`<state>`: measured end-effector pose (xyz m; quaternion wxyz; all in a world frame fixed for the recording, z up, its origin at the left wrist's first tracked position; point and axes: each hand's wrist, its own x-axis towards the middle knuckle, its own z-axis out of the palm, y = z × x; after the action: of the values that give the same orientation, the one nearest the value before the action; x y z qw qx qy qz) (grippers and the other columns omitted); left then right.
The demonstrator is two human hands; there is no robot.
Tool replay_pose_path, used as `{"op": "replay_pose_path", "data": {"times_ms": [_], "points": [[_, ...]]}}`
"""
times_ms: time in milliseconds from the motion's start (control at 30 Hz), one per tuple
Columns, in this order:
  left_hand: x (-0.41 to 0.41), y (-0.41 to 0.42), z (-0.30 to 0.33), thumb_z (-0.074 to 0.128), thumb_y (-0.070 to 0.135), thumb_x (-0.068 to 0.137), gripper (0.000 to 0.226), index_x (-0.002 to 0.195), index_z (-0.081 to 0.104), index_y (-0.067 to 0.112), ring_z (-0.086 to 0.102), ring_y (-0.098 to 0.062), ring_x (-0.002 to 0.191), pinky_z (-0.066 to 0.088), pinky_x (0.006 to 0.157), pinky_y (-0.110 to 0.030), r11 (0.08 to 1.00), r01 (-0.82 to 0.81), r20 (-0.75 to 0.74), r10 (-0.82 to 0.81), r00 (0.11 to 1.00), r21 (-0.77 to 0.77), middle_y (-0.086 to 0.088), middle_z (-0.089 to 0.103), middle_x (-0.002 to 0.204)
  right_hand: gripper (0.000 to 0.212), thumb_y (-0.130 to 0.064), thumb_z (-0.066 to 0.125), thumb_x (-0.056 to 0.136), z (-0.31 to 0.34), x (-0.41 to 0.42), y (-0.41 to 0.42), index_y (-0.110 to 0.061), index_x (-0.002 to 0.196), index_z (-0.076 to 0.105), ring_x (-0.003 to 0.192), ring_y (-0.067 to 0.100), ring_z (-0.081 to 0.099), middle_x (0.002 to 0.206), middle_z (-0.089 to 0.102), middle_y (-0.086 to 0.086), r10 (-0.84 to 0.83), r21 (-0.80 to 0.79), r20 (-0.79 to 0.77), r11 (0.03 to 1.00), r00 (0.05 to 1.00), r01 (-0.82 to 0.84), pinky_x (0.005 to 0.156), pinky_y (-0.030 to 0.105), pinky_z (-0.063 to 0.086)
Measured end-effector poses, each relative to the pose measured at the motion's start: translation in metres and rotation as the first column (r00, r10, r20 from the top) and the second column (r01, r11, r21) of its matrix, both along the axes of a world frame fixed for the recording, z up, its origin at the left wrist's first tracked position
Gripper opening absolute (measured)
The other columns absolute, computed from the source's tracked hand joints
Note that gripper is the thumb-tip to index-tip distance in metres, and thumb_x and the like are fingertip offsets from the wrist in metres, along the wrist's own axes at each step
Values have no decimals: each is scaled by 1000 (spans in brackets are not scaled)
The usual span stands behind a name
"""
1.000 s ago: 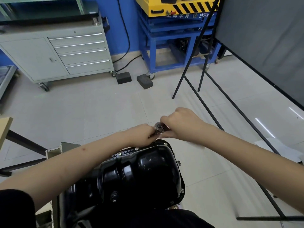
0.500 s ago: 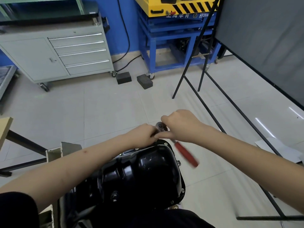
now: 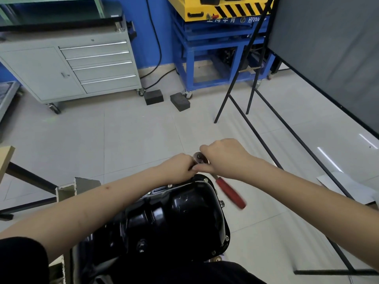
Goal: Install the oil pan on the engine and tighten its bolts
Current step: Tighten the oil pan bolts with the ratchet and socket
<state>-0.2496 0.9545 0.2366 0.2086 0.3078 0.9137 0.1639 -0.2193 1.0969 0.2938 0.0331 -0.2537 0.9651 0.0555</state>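
We're at the far edge of the black oil pan (image 3: 180, 218), which sits on the engine right below us. Our left hand (image 3: 180, 167) curls round the ratchet (image 3: 200, 157) head, steadying it; our right hand (image 3: 223, 158) grips beside it, red handle (image 3: 230, 193) blurred. Best keep the socket square on the bolt, short even strokes.

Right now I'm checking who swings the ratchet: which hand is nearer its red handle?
Right. The right hand sits on the ratchet head, the red handle sticking out just below its wrist; the left hand is on the head's far side, above the oil pan.
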Motion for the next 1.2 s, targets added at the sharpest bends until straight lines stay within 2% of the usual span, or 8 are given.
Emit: {"op": "replay_pose_path", "data": {"times_ms": [167, 367, 433, 567, 667, 767, 1033, 1200], "points": [[1, 0, 1, 38, 19, 97, 27, 92, 55, -2, 48, -25, 74, 29, 63, -25, 996, 69, 35, -71, 997, 52, -22, 62, 90, 20, -21, 42, 95, -3, -6, 7, -22, 113, 50, 112, 15, 46, 115, 56, -8, 290, 61, -72, 956, 954, -286, 86, 23, 29], [1, -2, 1, 42, 20, 95, 25, 85, 57, 2, 50, -25, 72, 25, 56, -23, 1000, 8, -3, -8, 1000, 21, -21, 64, 87, 40, -56, 42, 89, -1, -1, -2, -18, 93, 54, 81, 27, 57, 94, 65, 7, 22, 9, -25, 1000, 999, -22, 58, 28, 25], [1, -2, 1, 40, 17, 95, 28, 85, 56, -3, 56, -32, 77, 28, 59, -25, 999, 20, -24, -19, 1000, 25, -25, 63, 88, 40, -51, 42, 91, -3, -1, -1, -15, 102, 55, 91, 27, 58, 99, 65, 6, 22, 23, -42, 999, 999, -21, 64, 29, 29], [4, -3, -1, 36, 19, 98, 31, 94, 56, -5, 54, -33, 80, 32, 67, -28, 996, 80, 6, -80, 997, 27, -23, 62, 90, 22, -27, 39, 96, -5, -6, 6, -22, 114, 50, 108, 17, 48, 111, 58, -6, 300, 71, -76, 953, 951, -295, 84, 24, 29], [4, -3, 1, 37, 21, 97, 27, 82, 49, 1, 51, -30, 74, 28, 60, -25, 996, 85, 36, -86, 996, 23, -19, 60, 81, 27, -41, 41, 94, -4, -4, 5, -19, 106, 51, 99, 22, 55, 105, 62, 0, 265, 83, -80, 962, 961, -259, 69, 28, 34], [2, -3, 0, 43, 19, 92, 25, 88, 55, -2, 56, -31, 82, 35, 66, -29, 999, 45, 58, -44, 997, -19, -21, 63, 90, 39, -58, 44, 87, -5, 2, -5, -19, 85, 41, 86, 29, 60, 92, 64, 7, 68, 28, -1, 997, 998, -68, 47, 27, 18], [5, 3, 1, 40, 14, 96, 26, 85, 56, -3, 53, -33, 79, 34, 66, -28, 994, 53, 76, -60, 995, 91, -24, 61, 86, 24, -22, 36, 95, -7, -3, 10, -22, 114, 50, 114, 14, 44, 118, 56, -9, 334, 105, -101, 940, 937, -324, 88, 23, 24], [3, 3, 3, 44, 15, 92, 34, 59, 37, 13, 41, -27, 66, 24, 52, -26, 1000, 4, 48, -5, 999, 6, -22, 55, 72, 38, -59, 45, 85, -3, -2, 1, -21, 82, 48, 70, 24, 49, 90, 65, 6, 77, 26, -27, 997, 997, -76, 53, 25, 24]]}}
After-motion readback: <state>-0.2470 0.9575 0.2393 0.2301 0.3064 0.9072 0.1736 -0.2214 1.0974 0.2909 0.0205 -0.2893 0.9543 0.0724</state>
